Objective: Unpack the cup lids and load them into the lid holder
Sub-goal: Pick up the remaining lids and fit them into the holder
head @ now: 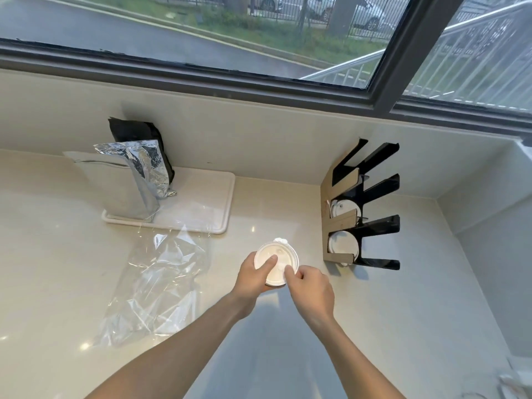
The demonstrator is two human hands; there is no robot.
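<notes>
Lids (275, 262), a white stack, sit over the counter (374, 326) between both hands. Left hand (254, 276) curls round the stack's side, thumb lying across the top lid. Right hand (312, 289) pinches the stack's near edge with its fingertips. Just right stands the black holder (371, 208), lids already in its two lower slots. Left lies a crumpled clear bag (155, 286); behind it, foil pouches (129, 180) on a white tray (207, 203).

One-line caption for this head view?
Both hands, left and right, grip a stack of white lids beside the partly filled lid holder; clear wrapper lies left.
</notes>
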